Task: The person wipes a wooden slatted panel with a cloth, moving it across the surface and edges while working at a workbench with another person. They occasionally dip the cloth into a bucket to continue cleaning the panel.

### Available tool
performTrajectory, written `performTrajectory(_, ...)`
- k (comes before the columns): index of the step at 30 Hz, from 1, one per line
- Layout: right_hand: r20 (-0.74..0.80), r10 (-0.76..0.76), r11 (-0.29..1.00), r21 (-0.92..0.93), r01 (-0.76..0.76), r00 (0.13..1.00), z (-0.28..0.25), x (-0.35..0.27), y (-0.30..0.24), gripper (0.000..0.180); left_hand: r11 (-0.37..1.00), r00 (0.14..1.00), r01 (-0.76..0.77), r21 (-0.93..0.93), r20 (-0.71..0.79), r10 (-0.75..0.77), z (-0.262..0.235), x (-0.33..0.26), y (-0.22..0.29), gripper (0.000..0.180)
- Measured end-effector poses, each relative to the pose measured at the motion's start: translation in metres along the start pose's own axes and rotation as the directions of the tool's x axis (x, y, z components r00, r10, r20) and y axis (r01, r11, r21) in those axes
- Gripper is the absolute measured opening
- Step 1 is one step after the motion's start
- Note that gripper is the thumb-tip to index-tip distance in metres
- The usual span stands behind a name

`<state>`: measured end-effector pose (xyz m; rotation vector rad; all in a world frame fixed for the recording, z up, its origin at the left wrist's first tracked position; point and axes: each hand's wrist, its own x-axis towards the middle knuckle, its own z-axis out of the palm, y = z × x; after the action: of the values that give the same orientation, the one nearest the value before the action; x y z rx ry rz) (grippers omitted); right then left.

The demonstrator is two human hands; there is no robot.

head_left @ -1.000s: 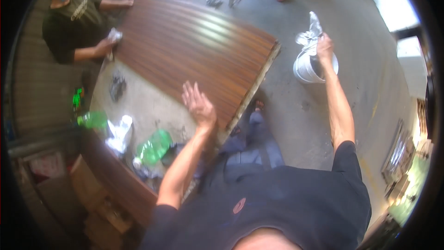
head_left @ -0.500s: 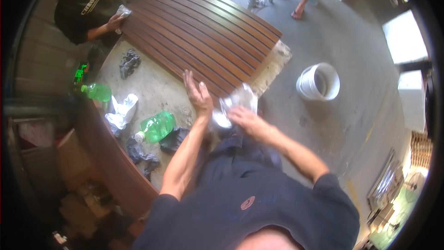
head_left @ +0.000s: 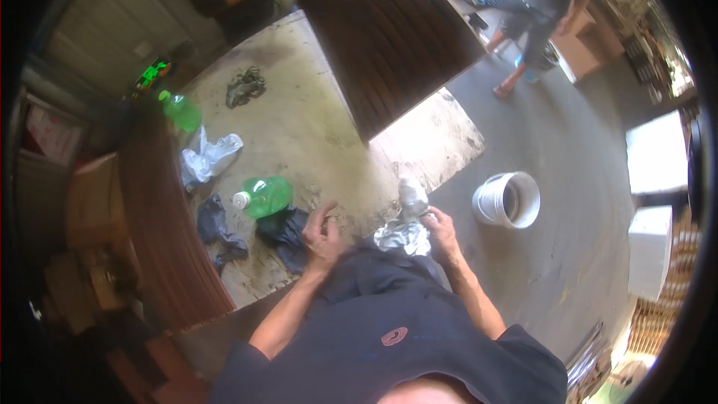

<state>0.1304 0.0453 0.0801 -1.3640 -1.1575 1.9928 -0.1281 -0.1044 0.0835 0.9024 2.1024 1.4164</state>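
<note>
Head view, right hand (head_left: 443, 229): clenched on a crumpled white rag (head_left: 402, 233), held just over the near edge of the bench (head_left: 314, 131).
Left hand (head_left: 323, 233): fingers curled, resting on the bench edge; holds nothing that I can see.
Nearby: dark cloth (head_left: 284, 230) and green bottle (head_left: 263, 196) beside the left hand; white bucket (head_left: 508, 199) on the floor to the right.
Doing it well: probably bunch the rag firmly, brace with the left hand.
</note>
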Motion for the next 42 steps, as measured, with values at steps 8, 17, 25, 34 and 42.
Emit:
performTrajectory(8,0.247,-0.002,0.999,-0.051,0.015,0.969,-0.001,0.025,-0.020,0.031,0.965,0.849,0.133,-0.225,-0.476,-0.228,-0.033,-0.028,-0.037,0.037)
performTrajectory(17,0.274,-0.006,0.984,-0.167,0.054,0.962,-0.053,0.056,-0.016,0.026,0.956,0.662,0.235,0.175,-0.749,-0.026,-0.037,-0.016,-0.083,0.069)
performTrajectory(25,0.223,-0.140,0.966,-0.185,0.183,0.965,-0.092,0.067,-0.023,0.033,0.558,0.696,0.574,0.599,-0.716,0.054,-0.041,-0.028,-0.194,0.059)
performTrajectory(34,0.387,-0.102,0.986,-0.085,0.145,0.917,-0.068,0.070,-0.082,0.038,0.365,0.699,0.715,0.596,-0.625,-0.348,-0.056,-0.027,-0.181,0.057)
performTrajectory(42,0.540,0.104,0.938,-0.333,0.099,0.835,-0.052,0.055,-0.021,0.041,0.781,0.654,0.447,0.436,-0.755,0.046,-0.044,-0.042,-0.175,0.067)
